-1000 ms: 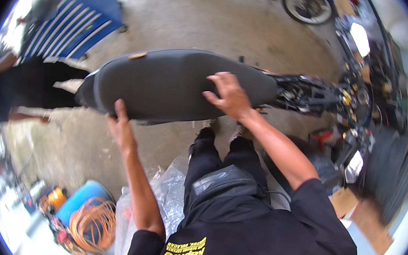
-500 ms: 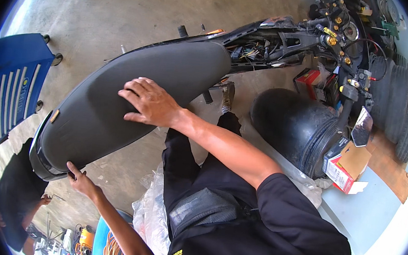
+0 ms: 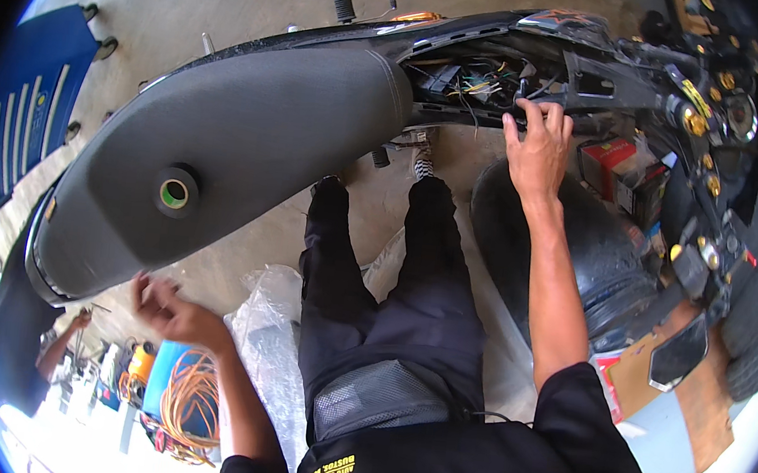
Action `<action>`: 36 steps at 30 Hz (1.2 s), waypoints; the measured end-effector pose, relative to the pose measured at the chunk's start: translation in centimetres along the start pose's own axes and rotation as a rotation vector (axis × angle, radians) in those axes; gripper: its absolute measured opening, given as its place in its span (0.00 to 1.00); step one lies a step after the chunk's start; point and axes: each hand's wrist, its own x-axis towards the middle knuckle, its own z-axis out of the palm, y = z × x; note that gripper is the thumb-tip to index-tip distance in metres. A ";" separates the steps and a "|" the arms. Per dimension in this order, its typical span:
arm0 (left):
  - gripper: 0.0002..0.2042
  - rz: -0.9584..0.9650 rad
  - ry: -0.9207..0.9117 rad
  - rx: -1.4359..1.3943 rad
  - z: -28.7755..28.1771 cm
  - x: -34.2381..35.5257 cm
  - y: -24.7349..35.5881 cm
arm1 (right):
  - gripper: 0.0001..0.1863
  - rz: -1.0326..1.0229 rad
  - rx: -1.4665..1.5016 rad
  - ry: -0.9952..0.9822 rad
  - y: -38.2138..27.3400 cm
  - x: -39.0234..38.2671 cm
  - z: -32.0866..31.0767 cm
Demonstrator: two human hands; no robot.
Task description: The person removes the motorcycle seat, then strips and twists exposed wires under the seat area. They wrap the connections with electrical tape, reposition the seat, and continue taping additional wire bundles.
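My right hand (image 3: pixel 538 150) is at the side rail of the motorcycle frame (image 3: pixel 593 95). Its fingers curl over the rail beside the open bay, and thumb and index come close together by a small dark part; whether they pinch it is hard to see. Loose wires (image 3: pixel 483 87) lie in that bay. My left hand (image 3: pixel 169 309), smeared by motion, hangs just off the near edge of the long dark grey seat (image 3: pixel 262 125), holding nothing that I can make out. On the seat rests a roll of black tape (image 3: pixel 173 191) with a green core.
A black rounded seat-like piece (image 3: pixel 552 244) lies near my right forearm. Beyond it are boxes (image 3: pixel 610 163) and tyres (image 3: pixel 757 341). A blue cabinet (image 3: pixel 30 112) stands at left. Clear plastic (image 3: pixel 271 317) and a coiled orange hose (image 3: pixel 190 396) lie nearer me. Another person's hand (image 3: pixel 81 319) shows lower left.
My right hand has left the seat and moved right to the frame bay. The tape roll now shows on the seat. My left hand has come off the seat's rear edge. The view has shifted.
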 end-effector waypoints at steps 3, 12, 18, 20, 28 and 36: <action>0.13 0.349 -0.458 -0.233 7.1 -6.6 7.6 | 0.14 -0.076 0.038 -0.056 0.7 0.8 -0.5; 0.25 0.773 -1.006 -0.306 25.1 -15.4 20.8 | 0.14 -0.357 0.194 -0.029 0.5 -0.3 -2.0; 0.26 0.711 -1.269 -0.440 23.7 -15.0 16.8 | 0.09 -0.283 0.393 -0.369 0.6 -2.4 -6.1; 0.24 0.576 -1.289 -0.473 23.2 -15.7 16.3 | 0.10 -0.204 0.530 -0.394 1.2 -3.2 -6.0; 0.16 0.648 -1.214 -0.386 22.1 -13.8 13.1 | 0.08 -0.029 0.693 -0.392 2.9 -1.8 -7.4; 0.11 0.396 -1.360 -0.456 21.3 -15.2 15.8 | 0.08 -0.240 0.670 -0.426 0.7 -0.8 -5.8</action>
